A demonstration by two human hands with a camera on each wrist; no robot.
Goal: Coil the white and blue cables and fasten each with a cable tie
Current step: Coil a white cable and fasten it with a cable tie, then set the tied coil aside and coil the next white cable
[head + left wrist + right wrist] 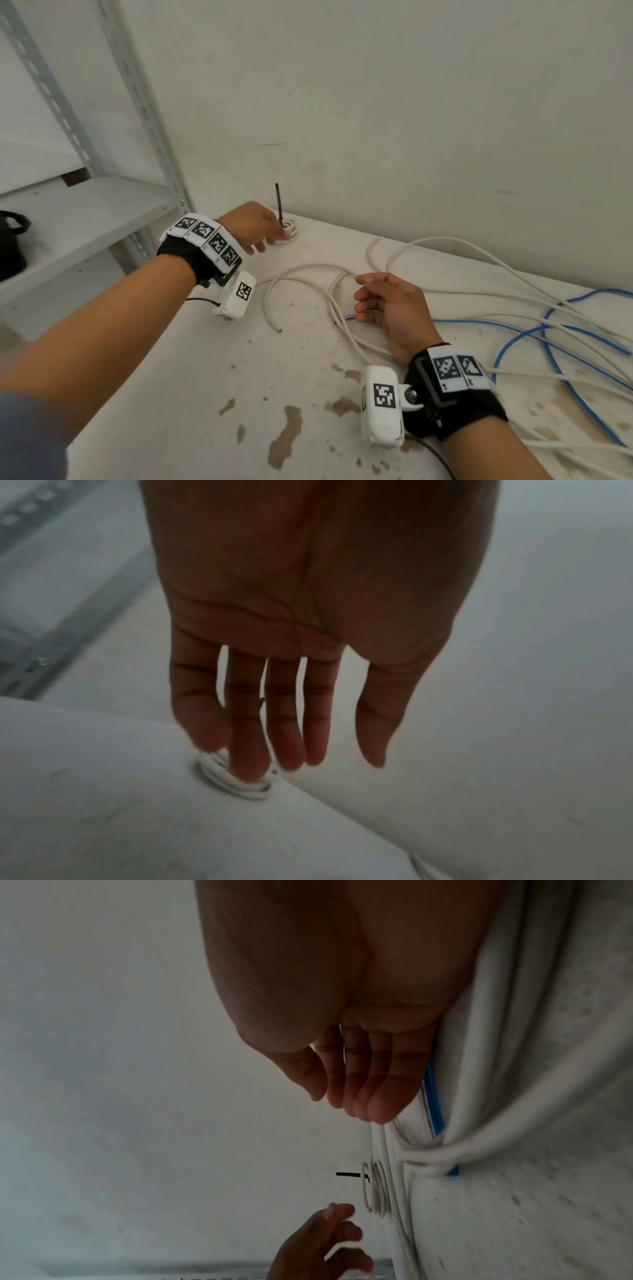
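A person stands at a stained white tabletop (205, 394) set against a plain white wall (376, 102). At the far left corner of the table lies a small coil of white cable (289, 230), bound by a black plastic cable tie (278, 202) whose tail stands upright. The left hand (251, 226) reaches out over this coil with fingers (246, 723) straight and slightly spread, holding nothing; whether the fingertips touch the coil cannot be told.

To the right and nearer, the right hand (387, 308) hovers over a loose, uncoiled white cable (298, 277) that loops across the table, one cut end lying near the middle. This hand's fingers are loosely curled and grip nothing. The two hands are well apart.

A long blue cable (555, 356) lies tangled with more white cable strands on the right side of the table, uncoiled and untied.

Both wrists wear black straps carrying white blocks printed with black-and-white square markers. A grey metal shelving unit (85, 212) stands to the left, with a dark object at its left edge.
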